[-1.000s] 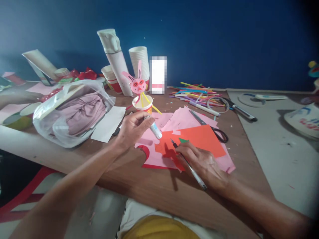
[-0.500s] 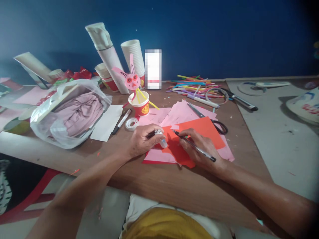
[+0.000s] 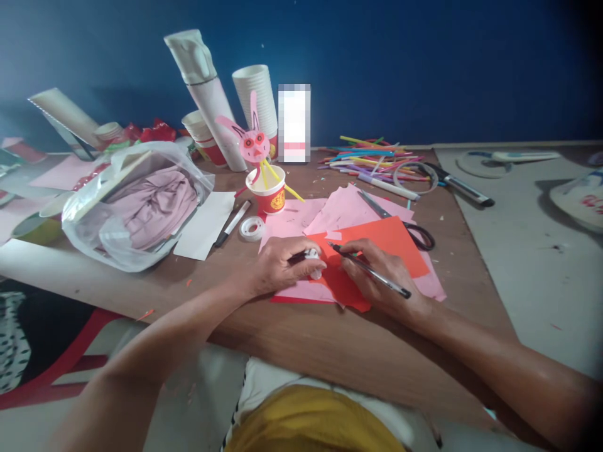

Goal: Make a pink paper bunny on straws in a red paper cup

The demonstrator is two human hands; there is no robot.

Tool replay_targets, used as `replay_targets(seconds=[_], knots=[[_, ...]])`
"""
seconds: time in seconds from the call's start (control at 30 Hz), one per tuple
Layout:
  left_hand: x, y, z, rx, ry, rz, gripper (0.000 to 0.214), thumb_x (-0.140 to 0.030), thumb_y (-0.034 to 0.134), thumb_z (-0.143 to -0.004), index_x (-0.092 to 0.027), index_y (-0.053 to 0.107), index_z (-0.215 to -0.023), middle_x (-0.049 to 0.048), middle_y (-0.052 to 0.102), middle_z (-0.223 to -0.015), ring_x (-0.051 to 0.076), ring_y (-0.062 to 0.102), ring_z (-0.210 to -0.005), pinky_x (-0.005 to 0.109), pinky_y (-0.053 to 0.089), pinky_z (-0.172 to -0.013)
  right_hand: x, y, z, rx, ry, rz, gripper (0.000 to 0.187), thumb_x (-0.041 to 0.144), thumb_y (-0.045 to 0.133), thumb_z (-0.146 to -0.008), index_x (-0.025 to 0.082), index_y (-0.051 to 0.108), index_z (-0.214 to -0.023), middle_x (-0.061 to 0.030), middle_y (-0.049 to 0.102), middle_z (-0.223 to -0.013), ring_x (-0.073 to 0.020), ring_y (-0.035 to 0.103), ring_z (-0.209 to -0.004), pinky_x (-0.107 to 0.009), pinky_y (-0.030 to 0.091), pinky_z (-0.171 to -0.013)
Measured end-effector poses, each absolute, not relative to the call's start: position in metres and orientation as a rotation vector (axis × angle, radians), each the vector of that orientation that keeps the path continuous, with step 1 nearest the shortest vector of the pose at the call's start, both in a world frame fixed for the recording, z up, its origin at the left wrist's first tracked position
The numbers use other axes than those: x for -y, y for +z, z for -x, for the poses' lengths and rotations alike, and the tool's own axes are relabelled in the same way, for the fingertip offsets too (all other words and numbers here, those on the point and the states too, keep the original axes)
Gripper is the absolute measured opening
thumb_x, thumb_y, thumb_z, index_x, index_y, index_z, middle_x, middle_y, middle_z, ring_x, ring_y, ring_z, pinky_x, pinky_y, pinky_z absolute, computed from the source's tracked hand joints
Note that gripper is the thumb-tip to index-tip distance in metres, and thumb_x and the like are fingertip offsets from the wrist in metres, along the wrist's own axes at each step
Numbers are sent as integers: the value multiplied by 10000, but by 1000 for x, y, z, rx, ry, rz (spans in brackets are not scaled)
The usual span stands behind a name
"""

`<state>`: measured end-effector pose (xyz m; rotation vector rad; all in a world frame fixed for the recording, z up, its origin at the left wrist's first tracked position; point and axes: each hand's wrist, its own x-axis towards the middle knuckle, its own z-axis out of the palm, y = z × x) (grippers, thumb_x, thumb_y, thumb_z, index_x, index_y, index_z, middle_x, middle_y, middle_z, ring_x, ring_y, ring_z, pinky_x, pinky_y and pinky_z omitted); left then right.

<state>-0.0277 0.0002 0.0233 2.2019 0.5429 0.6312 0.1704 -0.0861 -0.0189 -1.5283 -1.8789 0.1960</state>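
My left hand (image 3: 281, 267) is closed around a small white object (image 3: 315, 267) whose kind I cannot make out. A dark slim piece shows between its thumb and fingers. Over the orange paper (image 3: 391, 242), my right hand (image 3: 379, 276) grips a pen (image 3: 374, 272) with a clear barrel and dark ends. Its tip points left toward the white object, apart from it. Pink paper sheets (image 3: 348, 207) lie under and behind the orange one, with a small pink scrap (image 3: 333, 236) on top. Scissors (image 3: 377, 206) rest on the sheets, partly covered by the orange paper.
Behind my hands stands a red paper cup (image 3: 272, 201) with a pink rabbit face (image 3: 255, 148) on yellow straws. A tape roll (image 3: 252, 229), a marker (image 3: 232, 224) and an open plastic bag (image 3: 141, 260) lie left. Colored straws (image 3: 362, 157) and a cutter (image 3: 466, 188) are at the back right.
The whole view has shifted a little, so things sit slightly higher and further right. Both hands keep their grips, and the white object appears slightly turned in my left fingers.
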Motion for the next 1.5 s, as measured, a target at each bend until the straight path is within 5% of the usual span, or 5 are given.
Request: replay_targets(seconds=[0.33, 1.5], knots=[[3, 23, 26, -502, 666, -2414, 244, -366, 562, -819, -138, 621, -758, 4, 606, -640, 84, 497, -563, 196, 374, -553, 86, -16, -168, 1874, 159, 1536, 162, 310, 449, -891, 206, 523, -991, -54, 684, -880, -179, 672, -737, -255, 486, -592], [0, 30, 28, -402, 569, -2480, 241, -337, 497, -864, -137, 617, -802, 27, 626, -710, 109, 549, -644, 208, 394, -614, 89, -16, -168, 1859, 176, 1505, 190, 300, 475, -872, 206, 548, -1020, -51, 679, -900, -190, 667, -752, -294, 510, -617]])
